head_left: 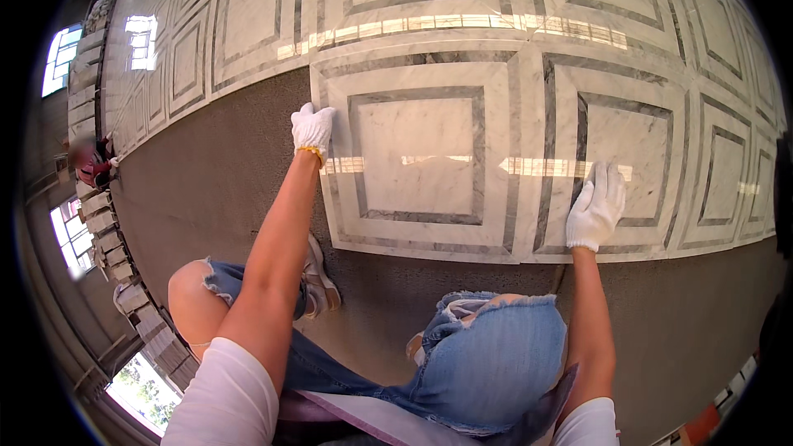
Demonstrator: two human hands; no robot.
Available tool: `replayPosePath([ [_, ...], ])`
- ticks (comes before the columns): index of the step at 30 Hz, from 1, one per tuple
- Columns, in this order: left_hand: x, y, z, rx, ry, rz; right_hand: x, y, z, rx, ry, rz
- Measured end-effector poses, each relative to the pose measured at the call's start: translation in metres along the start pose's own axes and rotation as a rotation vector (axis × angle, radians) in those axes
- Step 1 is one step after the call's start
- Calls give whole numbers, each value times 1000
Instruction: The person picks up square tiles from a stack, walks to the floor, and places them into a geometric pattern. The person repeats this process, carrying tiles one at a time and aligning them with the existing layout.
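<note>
1. The left grip (312,128), a white knitted glove with a yellow cuff, is curled at the left edge of the landmark panel, a glossy white square of marble look with grey inlaid frames (417,144). I cannot tell whether its fingers are clamped on that edge; the exposed side probably offers them a hold.

2. The right grip (596,206), in a white glove, lies flat with fingers extended and close together, clamped on nothing. It is right of the landmark panel, on the matching white-and-grey framed panel (619,140); an open palm probably suits a smooth face with no edge there to curl around.

3. The landmark panel lies on the dark grey rough floor (198,140), its right side meeting the matching panel. Their near edges run roughly in line, which seems to keep the frame pattern even.

4. On the near side of the landmark panel, the blue ripped denim knee (496,355) is bent and a pale sneaker (318,285) is planted, a low stance that likely brings both arms within reach.

5. Far left of it, a co-worker in red (95,161) is low beside pale stacked blocks.
</note>
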State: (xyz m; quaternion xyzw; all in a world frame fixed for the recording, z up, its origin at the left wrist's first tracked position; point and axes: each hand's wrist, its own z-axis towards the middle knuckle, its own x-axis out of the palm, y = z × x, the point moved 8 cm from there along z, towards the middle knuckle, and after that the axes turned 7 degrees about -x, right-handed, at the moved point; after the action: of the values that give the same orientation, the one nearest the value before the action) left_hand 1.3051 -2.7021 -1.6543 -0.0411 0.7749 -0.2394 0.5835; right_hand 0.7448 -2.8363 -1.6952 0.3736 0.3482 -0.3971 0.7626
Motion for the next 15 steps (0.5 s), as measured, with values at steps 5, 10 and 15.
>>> replayPosePath([
  [5,-4,-7,-19,27,-17,102,8,-3,-12,33,29,34],
  [10,23,-79,-150,568,-366,290,9,-18,-3,46,22,89],
  [15,131,-85,-343,1443,184,396,17,-42,-1,48,-24,65],
])
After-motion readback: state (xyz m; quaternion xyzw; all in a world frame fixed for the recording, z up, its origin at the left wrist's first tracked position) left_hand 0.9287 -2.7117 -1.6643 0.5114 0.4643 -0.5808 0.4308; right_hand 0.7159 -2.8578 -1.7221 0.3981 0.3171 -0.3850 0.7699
